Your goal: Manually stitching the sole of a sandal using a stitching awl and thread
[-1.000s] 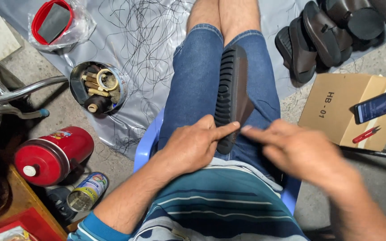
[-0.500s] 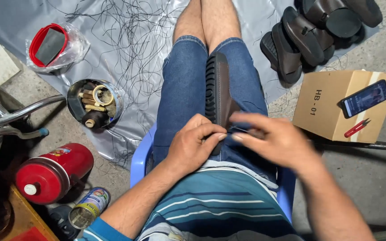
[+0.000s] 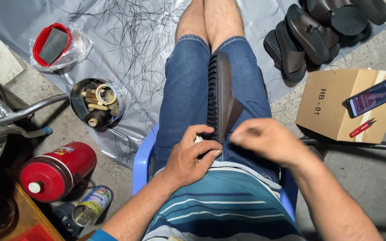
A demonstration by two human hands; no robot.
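The left hand (image 3: 188, 156) curls over the near end of the sandal (image 3: 220, 96), gripping it on edge between the thighs. The right hand (image 3: 269, 140), blurred, pinches at the same end; its grip is unclear. A tin (image 3: 98, 102) sits on the sheet (image 3: 148, 40); a box (image 3: 336, 107) stands right.

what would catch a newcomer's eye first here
Both hands meet at the near end of a dark ridged sandal clamped on edge between the denim-clad thighs: left hand gripping it, right hand beside it. A red flask lies at lower left; a phone rests on a cardboard box at right.
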